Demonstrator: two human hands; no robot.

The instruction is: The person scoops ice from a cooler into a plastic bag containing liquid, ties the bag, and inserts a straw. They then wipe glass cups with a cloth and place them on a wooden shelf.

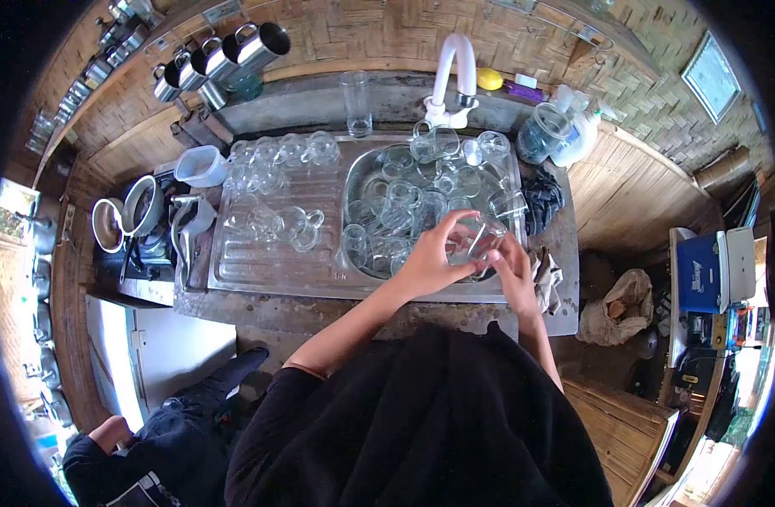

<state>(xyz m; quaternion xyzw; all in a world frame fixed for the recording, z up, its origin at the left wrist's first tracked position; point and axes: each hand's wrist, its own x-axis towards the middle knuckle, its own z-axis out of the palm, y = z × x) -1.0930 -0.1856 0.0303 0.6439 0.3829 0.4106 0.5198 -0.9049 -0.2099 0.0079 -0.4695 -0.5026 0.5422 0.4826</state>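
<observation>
Over the front right of the steel sink basin, my left hand (pixel 436 258) and my right hand (pixel 513 275) hold a clear glass (pixel 474 239) between them. The fingers of both hands curve round its sides. Beneath and behind it, the basin (pixel 350 182) is crowded with several clear glass mugs (pixel 402 203). On the ribbed drainboard (pixel 265 269) to the left, more glass mugs (pixel 303 228) stand in groups. A tall clear glass (pixel 356 105) stands behind the sink, left of the white faucet (pixel 451 80).
Metal cups (pixel 261 46) hang at the upper left. A plastic tub (pixel 201 166) and pots (pixel 142 205) sit left of the drainboard. A large jar (pixel 544 133), black plastic (pixel 542 201) and a cloth (pixel 546 279) lie to the right. Another person (pixel 163 456) is at the lower left.
</observation>
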